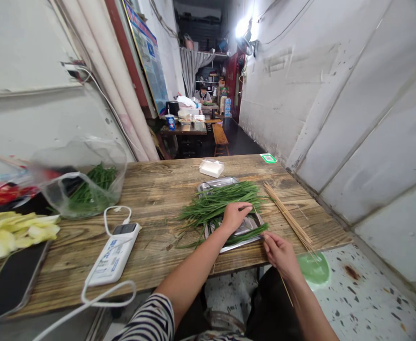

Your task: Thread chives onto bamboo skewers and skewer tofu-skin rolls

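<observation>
My right hand (279, 252) is closed around a thin bamboo skewer (286, 290), whose lower end sticks out below my fist. The skewer seems to run up past the near right corner of a metal tray (244, 245) to the fingertips of my left hand (235, 217). Those fingers are pinched together at its upper end, partly hidden from view. A small bundle of garlic chives (248, 235) lies across the tray's near side, its end beside my right fingertips. Behind my left hand a large heap of garlic chives (222, 199) covers much of the tray and a second metal tray (233, 181).
Loose bamboo skewers (289, 217) lie at the right of the wooden table (158, 189). Leftward are a white power bank (113, 258) with a cable, a phone (14, 274), yellow-white leaves (19, 229) and a plastic bag (97, 189) of greens. A white box (211, 167) stands beyond the trays.
</observation>
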`<state>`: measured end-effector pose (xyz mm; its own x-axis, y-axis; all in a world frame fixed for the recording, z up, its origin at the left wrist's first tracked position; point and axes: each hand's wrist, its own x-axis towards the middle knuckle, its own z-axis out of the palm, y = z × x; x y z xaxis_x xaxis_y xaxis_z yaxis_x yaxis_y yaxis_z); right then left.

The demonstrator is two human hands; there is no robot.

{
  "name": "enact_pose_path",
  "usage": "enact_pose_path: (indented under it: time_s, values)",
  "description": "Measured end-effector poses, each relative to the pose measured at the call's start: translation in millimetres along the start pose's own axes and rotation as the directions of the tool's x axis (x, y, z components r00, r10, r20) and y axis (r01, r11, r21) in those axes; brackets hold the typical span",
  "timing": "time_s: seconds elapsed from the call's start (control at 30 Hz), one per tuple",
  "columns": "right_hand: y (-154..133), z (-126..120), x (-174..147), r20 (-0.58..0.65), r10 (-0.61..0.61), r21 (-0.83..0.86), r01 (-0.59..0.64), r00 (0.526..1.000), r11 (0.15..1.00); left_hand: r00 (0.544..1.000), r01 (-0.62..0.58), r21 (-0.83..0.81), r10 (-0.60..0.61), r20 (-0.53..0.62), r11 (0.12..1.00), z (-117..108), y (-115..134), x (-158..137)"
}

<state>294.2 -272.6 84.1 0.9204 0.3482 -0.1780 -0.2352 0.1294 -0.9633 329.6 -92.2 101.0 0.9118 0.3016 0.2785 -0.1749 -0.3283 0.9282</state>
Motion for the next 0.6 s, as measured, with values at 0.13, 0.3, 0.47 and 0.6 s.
enact_pose_path:
  time_s: [0.13, 0.3, 0.47, 0.6]
  values:
    - [0.5, -0.3, -0.3, 0.008, 0.011, -0.004, -0.011, 1.0, 1.0, 1.0, -0.016, 0.0, 0.016, -0.012, 1.0, -0.2, -2.1, 0.3]
    - [-1.1, 1.8, 0.1, -0.017, 0.006, -0.006, -0.006, 1.0, 1.0, 0.999, -0.04, 0.011, 0.04, -0.016, 0.999, -2.4, -1.8, 0.4]
    - [-4.2, 2.8, -6.1, -0.061, 0.067, -0.011, -0.068, 0.996, 0.998, 0.996, -0.085, 0.019, 0.085, 0.017, 0.996, 0.9, 1.7, -4.4]
    - [8.7, -13.9, -0.2, -0.156, 0.132, -0.018, -0.137, 0.979, 0.99, 0.982, -0.088, 0.062, 0.077, 0.17, 0.994, 7.1, -2.2, -3.6]
